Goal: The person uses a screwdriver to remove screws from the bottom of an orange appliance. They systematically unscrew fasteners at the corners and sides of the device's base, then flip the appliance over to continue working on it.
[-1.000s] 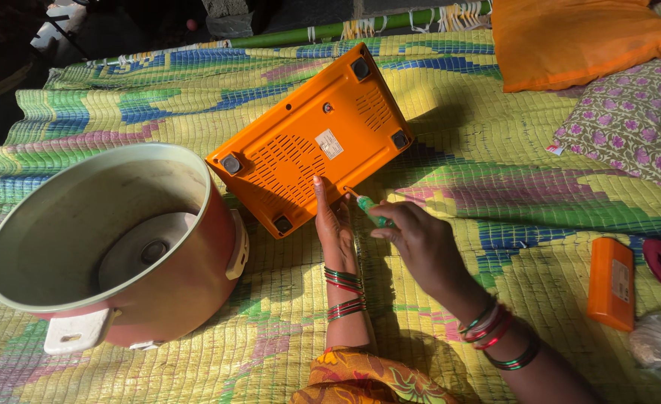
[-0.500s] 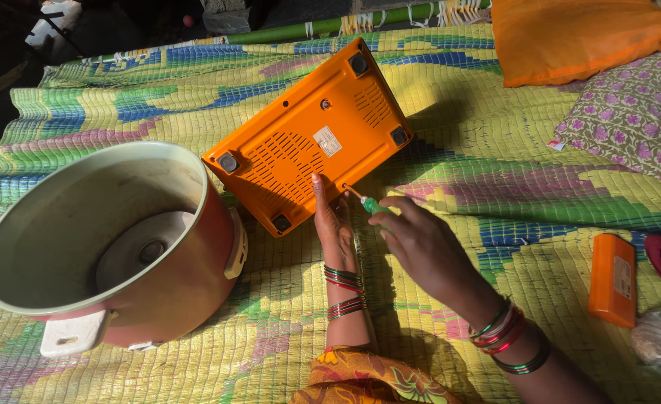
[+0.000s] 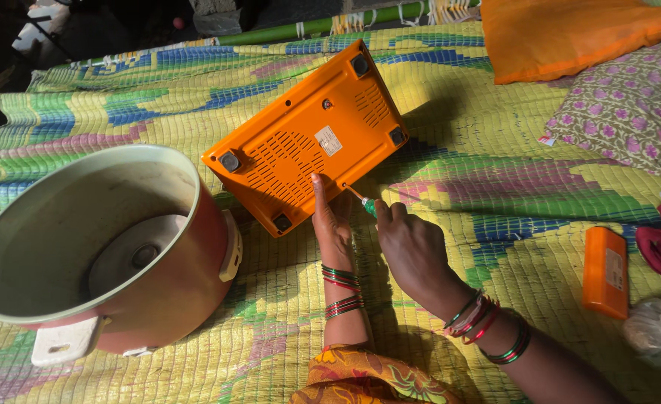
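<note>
Orange rectangular plastic appliance base (image 3: 308, 135) lies underside up on woven multicoloured mat (image 3: 495, 187): vent slots, black corner feet, pale label. Left hand (image 3: 332, 221) presses its near edge, index finger extended. Right hand (image 3: 414, 251) pinches green-handled screwdriver (image 3: 362, 200), tip at the edge. Pink-walled cooker pot (image 3: 98, 254) stands just beside.

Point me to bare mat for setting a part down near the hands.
Free: mat between the orange appliance base, patterned cushion and small orange box; also the strip behind the base. Crowded: left hand braces the base edge, right hand works a green-handled screwdriver there; cooker pot fills the left.
</note>
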